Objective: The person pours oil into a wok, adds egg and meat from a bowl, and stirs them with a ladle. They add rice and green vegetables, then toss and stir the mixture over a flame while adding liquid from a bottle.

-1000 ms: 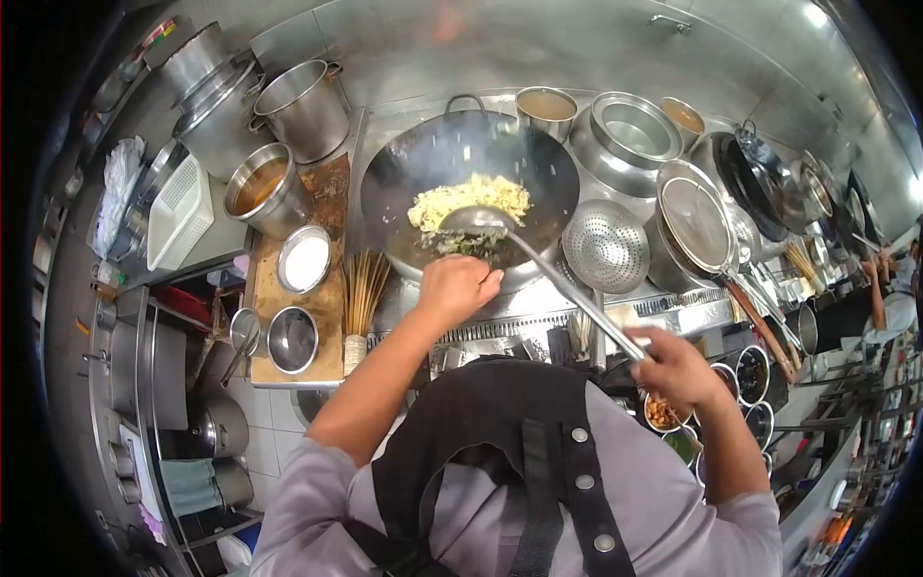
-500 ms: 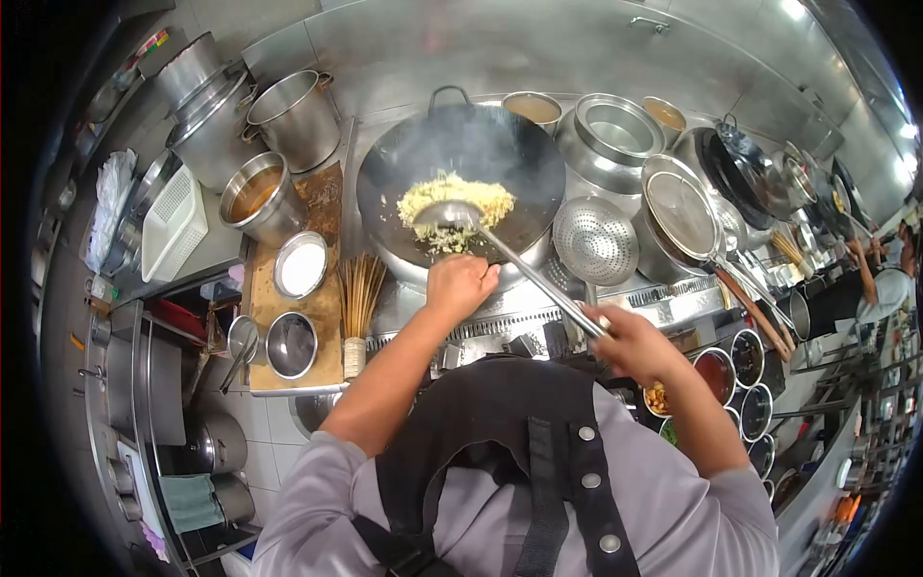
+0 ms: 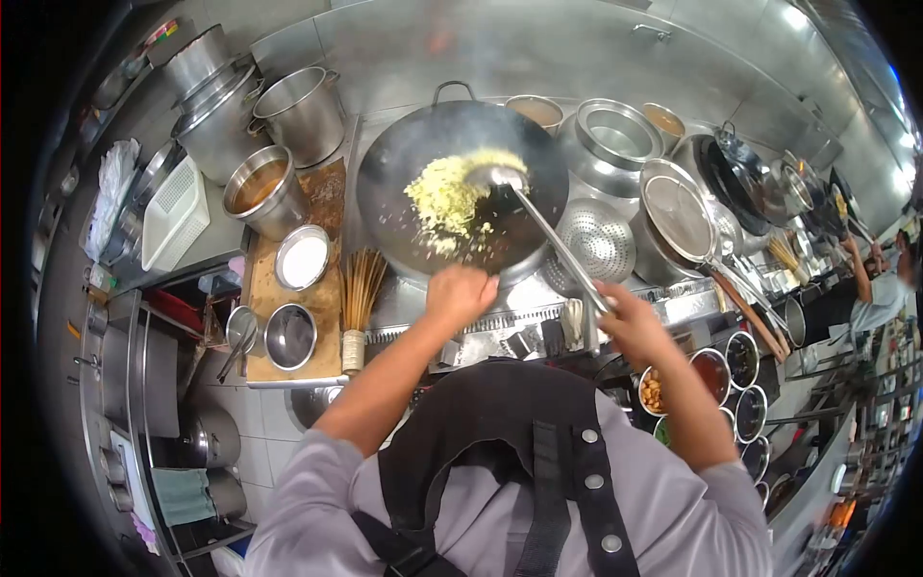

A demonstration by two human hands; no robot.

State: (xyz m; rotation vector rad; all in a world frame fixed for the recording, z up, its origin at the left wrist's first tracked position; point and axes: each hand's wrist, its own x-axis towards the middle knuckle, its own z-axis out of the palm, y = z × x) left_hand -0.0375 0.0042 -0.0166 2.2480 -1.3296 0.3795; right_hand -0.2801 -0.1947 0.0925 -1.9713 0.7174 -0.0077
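A large dark wok [image 3: 404,231] sits on the stove with steam rising from it. Yellow, crumbly fried rice or egg [image 3: 444,197] lies in its middle, with loose bits scattered toward the near side. My left hand [image 3: 461,295] is closed at the wok's near rim; the part it grips is hidden under the fingers. My right hand [image 3: 630,322] is wrapped round the long handle of a metal ladle [image 3: 562,245]. The ladle's bowl rests in the wok at the right of the food, beside the yellow heap.
Right of the wok lie a perforated skimmer [image 3: 594,240], a wire strainer [image 3: 679,216] and a lidded-looking steel pot [image 3: 615,135]. At left stand a pot of brown liquid [image 3: 258,188], a bowl of white stuff [image 3: 302,258], and a bamboo brush [image 3: 360,298]. A co-worker [image 3: 870,288] stands far right.
The ladle's bowl has moved right and away from me across the wok. The food has shifted and spread, with more bits on the near side. My left hand stays at the rim.
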